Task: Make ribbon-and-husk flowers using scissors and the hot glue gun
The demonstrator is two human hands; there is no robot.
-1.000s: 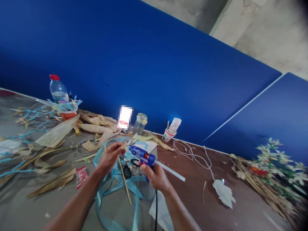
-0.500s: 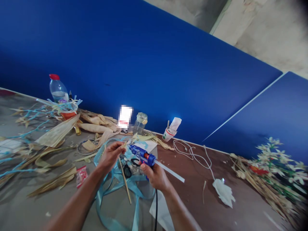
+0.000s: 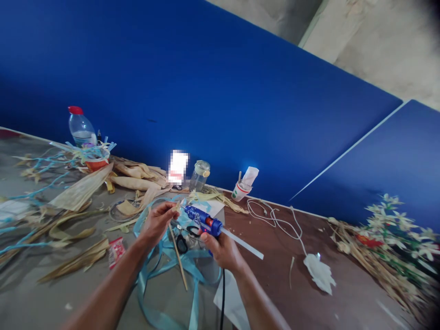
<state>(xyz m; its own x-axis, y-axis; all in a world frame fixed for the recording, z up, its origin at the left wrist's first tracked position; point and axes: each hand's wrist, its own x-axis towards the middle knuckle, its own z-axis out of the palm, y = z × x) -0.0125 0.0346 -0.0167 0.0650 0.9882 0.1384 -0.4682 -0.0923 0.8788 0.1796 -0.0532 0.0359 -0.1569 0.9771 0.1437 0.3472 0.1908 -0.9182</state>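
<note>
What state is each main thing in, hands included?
Left hand: pinching a small pale piece
Right hand: gripping the glue gun
Glue gun: raised, glue stick protruding behind
Clear bottle: red cap on, standing
Jar: lidded, standing
Paper cup: holding white paper
Blue ribbon: loosely looped
White cable: loosely coiled
Scissors: lying, blades unclear

can read no words or numbers; can make out just a green emblem on the paper cup and blurred pale markings on the red packet and blue glue gun.
</note>
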